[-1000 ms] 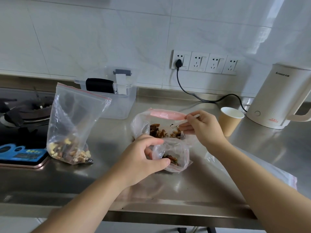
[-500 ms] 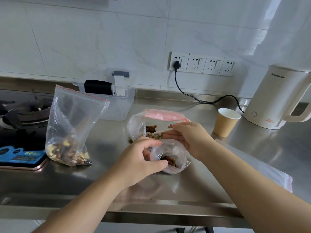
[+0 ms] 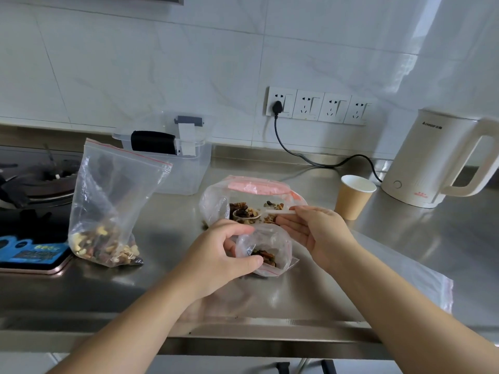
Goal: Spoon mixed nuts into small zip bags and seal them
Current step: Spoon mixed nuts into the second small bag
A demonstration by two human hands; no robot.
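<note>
My left hand [image 3: 216,255] pinches the rim of a small zip bag [image 3: 270,247] and holds its mouth open; a few dark nuts lie at its bottom. My right hand [image 3: 318,230] holds a white plastic spoon [image 3: 259,213] loaded with nuts, its bowl just above the small bag's mouth. Right behind stands the open pink-topped nut bag [image 3: 251,195] with mixed nuts inside. A tall clear zip bag [image 3: 113,211] with nuts at its bottom stands at the left.
A paper cup [image 3: 355,197] and a white kettle [image 3: 437,163] stand at the right, with a black cord along the wall. A clear plastic box [image 3: 175,155] sits behind. Empty flat zip bags [image 3: 405,282] lie at the right front. A gas stove [image 3: 29,184] is at the left.
My right hand lifted the spoon out of the pink-topped bag, now loaded with nuts, and brought it above the small bag's mouth. The left hand kept its hold.
</note>
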